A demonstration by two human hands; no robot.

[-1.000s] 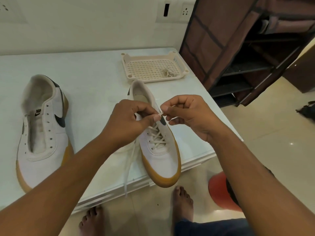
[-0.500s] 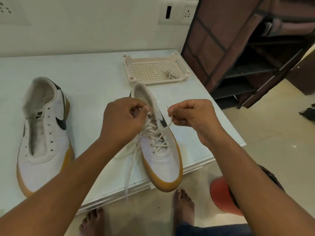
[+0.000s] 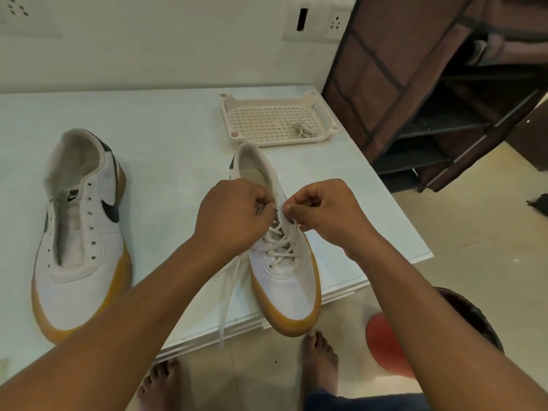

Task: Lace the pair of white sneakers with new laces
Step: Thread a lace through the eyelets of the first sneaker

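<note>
Both hands meet over the right-hand sneaker (image 3: 289,287), at its upper eyelets. Fingers of the left hand (image 3: 234,215) are curled in tight at the left eyelet row, and they appear to pinch the white lace (image 3: 228,298) there, though the knuckles hide the exact grip. Thumb and forefinger of the right hand (image 3: 323,212) pinch the lace close to its tip, with the other fingers folded into the palm. A short stretch of lace shows between the two hands.

Below the hands, the lace crosses back and forth through the lower eyelets. One loose end runs out from under the left hand, across the counter (image 3: 166,129) and over its near edge. This sneaker lies with its toe toward the person, the gum-coloured sole poking past the counter's edge.

Well apart to the left lies the second sneaker (image 3: 80,247), toe also toward the person, its eyelets bare and the tongue exposed.

Behind the laced sneaker, just beyond its heel, sits a pale slotted tray (image 3: 261,123) with a small bundle of lace (image 3: 302,130) in its right corner. A brown fabric shoe rack (image 3: 415,84) stands to the right of the counter. Two bare feet (image 3: 318,360) rest on the tiled floor (image 3: 474,262), and a red round object (image 3: 382,342) shows partly behind the right forearm.
</note>
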